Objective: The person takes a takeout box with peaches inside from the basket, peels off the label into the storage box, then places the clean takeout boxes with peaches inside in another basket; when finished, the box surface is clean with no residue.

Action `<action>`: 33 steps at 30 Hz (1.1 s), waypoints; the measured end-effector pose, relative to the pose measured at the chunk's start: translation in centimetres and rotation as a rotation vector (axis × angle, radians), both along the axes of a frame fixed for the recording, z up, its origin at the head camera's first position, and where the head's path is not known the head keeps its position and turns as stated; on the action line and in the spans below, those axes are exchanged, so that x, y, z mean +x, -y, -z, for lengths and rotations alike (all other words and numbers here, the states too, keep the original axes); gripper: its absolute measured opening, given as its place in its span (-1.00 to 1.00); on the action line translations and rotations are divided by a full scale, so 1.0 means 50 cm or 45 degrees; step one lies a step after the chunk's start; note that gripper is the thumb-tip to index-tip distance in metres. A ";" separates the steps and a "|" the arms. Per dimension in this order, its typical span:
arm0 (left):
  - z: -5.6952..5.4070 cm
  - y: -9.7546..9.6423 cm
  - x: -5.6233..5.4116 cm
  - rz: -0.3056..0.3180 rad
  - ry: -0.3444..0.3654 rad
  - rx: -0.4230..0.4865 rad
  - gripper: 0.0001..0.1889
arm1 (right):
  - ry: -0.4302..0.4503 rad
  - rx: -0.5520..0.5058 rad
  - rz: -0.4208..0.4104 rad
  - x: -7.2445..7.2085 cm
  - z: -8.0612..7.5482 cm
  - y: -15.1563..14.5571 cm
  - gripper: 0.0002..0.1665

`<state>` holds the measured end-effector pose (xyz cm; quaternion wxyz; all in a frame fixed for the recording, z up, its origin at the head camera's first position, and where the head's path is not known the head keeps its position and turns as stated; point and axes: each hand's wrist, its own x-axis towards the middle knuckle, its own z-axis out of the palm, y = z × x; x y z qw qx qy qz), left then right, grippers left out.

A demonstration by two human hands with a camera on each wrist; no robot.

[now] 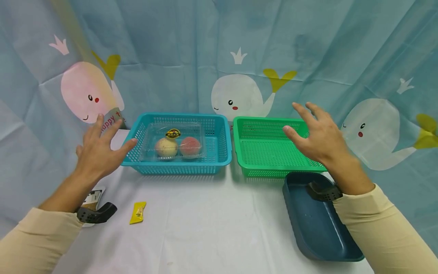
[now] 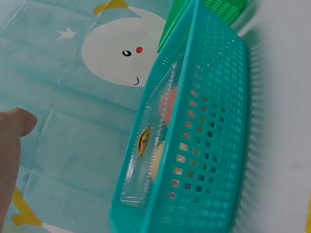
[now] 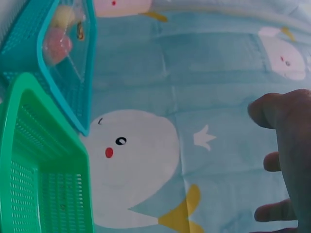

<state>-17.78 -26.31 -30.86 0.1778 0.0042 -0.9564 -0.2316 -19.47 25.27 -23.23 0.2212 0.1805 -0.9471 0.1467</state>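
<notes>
My left hand (image 1: 99, 148) is held in the air by the left end of a blue basket (image 1: 178, 169), fingers spread and holding nothing. Inside that basket lies a clear plastic box (image 1: 174, 131) with a gold-and-black label, containing a pale yellow ball-shaped item (image 1: 166, 147) and a pink one (image 1: 190, 146). Over the right side of a green basket (image 1: 273, 167) hovers my right hand (image 1: 319, 135), its fingers apart with nothing in them. The left wrist view shows the blue basket from its side; the right wrist view looks into part of the green basket (image 3: 46, 189).
A small yellow wrapped packet (image 1: 138, 212) lies on the white tabletop (image 1: 212, 224). Below my right forearm stands a dark blue tub (image 1: 318, 228). A white and brown packet (image 1: 93, 198) is partly hidden by my left wrist. Behind everything hangs a whale-print curtain (image 1: 164, 45).
</notes>
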 end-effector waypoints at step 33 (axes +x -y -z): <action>0.161 0.027 -0.019 0.055 -0.046 0.287 -0.42 | 0.204 -0.402 -0.381 -0.075 0.088 0.084 -0.35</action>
